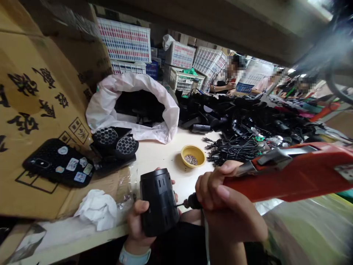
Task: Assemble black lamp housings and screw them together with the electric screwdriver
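Note:
In the head view my left hand (pixel 138 217) is wrapped round a black slotted plastic housing (pixel 158 200), tilted slightly above the table's front edge. Fingertips show along its far side. My right hand (pixel 228 195) grips a red electric screwdriver (pixel 286 175), which lies level and points left. Its thin bit meets the right side of the housing; whether a screw is at the tip is too small to tell. Beyond the housing stands a yellow bowl (pixel 193 156) with small metal screws in it.
Two black parts with honeycomb grilles (pixel 127 145) and a phone in a stickered case (pixel 60 162) lie left, by a cardboard box (pixel 33 110). A white sack (pixel 132 81) holds black parts. Cables (pixel 237 149) and black parts are heaped right. Co-workers sit farther back.

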Tool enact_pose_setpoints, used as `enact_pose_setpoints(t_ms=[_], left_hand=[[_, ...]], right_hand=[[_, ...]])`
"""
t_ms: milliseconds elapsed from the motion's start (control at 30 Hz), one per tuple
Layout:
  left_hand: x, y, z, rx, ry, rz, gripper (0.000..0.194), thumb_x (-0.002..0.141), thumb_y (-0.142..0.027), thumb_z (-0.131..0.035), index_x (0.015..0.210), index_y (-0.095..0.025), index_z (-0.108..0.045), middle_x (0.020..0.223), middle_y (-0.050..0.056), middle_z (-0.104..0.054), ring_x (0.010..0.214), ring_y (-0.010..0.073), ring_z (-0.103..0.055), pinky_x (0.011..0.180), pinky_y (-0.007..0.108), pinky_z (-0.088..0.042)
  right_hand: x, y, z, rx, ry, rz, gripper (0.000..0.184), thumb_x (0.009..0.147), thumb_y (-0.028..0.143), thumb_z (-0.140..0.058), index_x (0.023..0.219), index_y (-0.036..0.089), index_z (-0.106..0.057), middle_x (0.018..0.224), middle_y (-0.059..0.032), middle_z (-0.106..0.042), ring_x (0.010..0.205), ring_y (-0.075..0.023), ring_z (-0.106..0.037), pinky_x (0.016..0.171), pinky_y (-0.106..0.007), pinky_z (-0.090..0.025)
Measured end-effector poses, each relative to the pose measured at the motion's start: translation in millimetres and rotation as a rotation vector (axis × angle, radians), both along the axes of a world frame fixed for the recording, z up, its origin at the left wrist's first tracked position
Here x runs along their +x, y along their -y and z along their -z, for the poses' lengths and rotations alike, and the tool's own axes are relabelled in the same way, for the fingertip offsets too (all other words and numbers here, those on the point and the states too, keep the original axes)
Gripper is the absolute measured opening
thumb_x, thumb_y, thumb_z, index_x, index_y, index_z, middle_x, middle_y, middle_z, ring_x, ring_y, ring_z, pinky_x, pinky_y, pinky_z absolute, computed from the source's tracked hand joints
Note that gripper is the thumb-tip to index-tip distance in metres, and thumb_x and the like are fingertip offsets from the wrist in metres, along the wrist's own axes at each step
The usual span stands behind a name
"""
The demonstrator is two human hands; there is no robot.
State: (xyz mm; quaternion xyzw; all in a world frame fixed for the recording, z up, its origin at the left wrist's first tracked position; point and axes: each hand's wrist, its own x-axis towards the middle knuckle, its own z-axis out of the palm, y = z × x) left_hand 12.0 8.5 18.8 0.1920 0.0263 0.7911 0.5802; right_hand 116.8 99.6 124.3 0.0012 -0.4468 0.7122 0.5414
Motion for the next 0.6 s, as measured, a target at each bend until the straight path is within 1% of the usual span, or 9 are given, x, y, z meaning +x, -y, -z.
enact_pose_setpoints(t_ms=[100,200,300,367,400,467,533,600], left_hand=[[1,0,1.0,0.021,-0.002,0.023,0.046,0.081,-0.025,-0.058,0.126,-0.019,-0.063,0.131,0.013,-0.064,0.113,0.0294,-0.064,0.094,0.046,-0.054],[1,1,5.6,-0.002,0.014,0.050,0.039,0.082,-0.027,-0.058,0.119,-0.017,-0.067,0.120,0.011,-0.070,0.109,0.0283,-0.067,0.096,0.043,-0.054],[0,3,11.8,-0.088,0.044,0.044,0.032,0.081,-0.027,-0.060,0.109,-0.015,-0.073,0.114,0.010,-0.073,0.103,0.0278,-0.069,0.095,0.040,-0.054],[0,3,14.1,-0.165,0.082,0.037,0.029,0.080,-0.028,-0.062,0.103,-0.015,-0.075,0.113,0.009,-0.073,0.098,0.0268,-0.071,0.092,0.038,-0.056],[-1,2,14.4,-0.197,0.102,0.037,0.028,0.080,-0.028,-0.064,0.101,-0.015,-0.076,0.110,0.009,-0.074,0.094,0.0258,-0.072,0.089,0.036,-0.056],[-2,2,13.3,-0.242,0.129,0.044,0.026,0.077,-0.028,-0.067,0.097,-0.014,-0.077,0.099,0.007,-0.077,0.088,0.0232,-0.073,0.084,0.031,-0.058],[-3,1,11.8,-0.321,0.152,0.046,0.025,0.072,-0.029,-0.072,0.092,-0.014,-0.078,0.088,0.005,-0.078,0.082,0.0218,-0.073,0.079,0.028,-0.059],[-4,1,11.2,-0.429,0.165,0.020,0.026,0.067,-0.030,-0.075,0.088,-0.016,-0.078,0.084,0.003,-0.078,0.078,0.0211,-0.073,0.077,0.027,-0.059]], right_hand=[[-4,1,10.8,0.003,0.008,-0.017,0.020,0.078,0.012,-0.057,0.094,0.022,-0.061,0.055,0.0060,-0.051,0.043,-0.0095,-0.045,0.046,-0.023,-0.043],[-7,5,17.5,0.021,0.081,0.026,0.018,0.079,0.013,-0.062,0.094,0.023,-0.060,0.056,0.0064,-0.053,0.044,-0.0095,-0.047,0.046,-0.023,-0.042],[-7,9,23.3,0.058,0.154,0.096,0.019,0.081,0.013,-0.063,0.096,0.025,-0.059,0.059,0.0068,-0.053,0.047,-0.0099,-0.049,0.049,-0.025,-0.044],[-7,11,26.1,0.120,0.193,0.102,0.018,0.082,0.013,-0.062,0.095,0.026,-0.059,0.061,0.0069,-0.052,0.047,-0.0102,-0.048,0.051,-0.026,-0.044],[-7,11,27.1,0.160,0.208,0.078,0.017,0.082,0.013,-0.061,0.093,0.026,-0.058,0.060,0.0070,-0.051,0.047,-0.0103,-0.047,0.050,-0.026,-0.044],[-10,8,28.3,0.221,0.234,-0.020,0.018,0.081,0.012,-0.060,0.090,0.028,-0.058,0.058,0.0074,-0.049,0.046,-0.0111,-0.046,0.048,-0.026,-0.042],[-15,2,28.9,0.241,0.233,-0.159,0.021,0.077,0.011,-0.061,0.086,0.028,-0.056,0.057,0.0076,-0.048,0.046,-0.0118,-0.045,0.046,-0.025,-0.039],[-22,-4,29.3,0.235,0.190,-0.283,0.021,0.073,0.012,-0.064,0.084,0.027,-0.055,0.055,0.0077,-0.048,0.044,-0.0115,-0.044,0.044,-0.024,-0.036]])
